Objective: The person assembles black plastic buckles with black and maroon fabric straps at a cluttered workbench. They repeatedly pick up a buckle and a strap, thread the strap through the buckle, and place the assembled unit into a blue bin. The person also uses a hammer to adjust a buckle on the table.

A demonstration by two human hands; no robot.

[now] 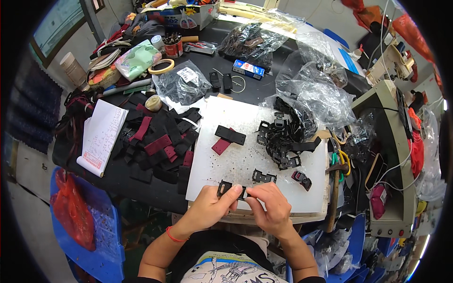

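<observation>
I see the cutting board (236,155) on the bench (278,80), a strap pile (158,141) left of it, the buckle heap (283,141) on its right side, and a notepad (101,137) farthest left.

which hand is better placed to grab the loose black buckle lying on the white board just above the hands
Probably the right hand: the loose black plastic buckle lies directly above it on the white cutting board, while the left hand sits further left.
</observation>
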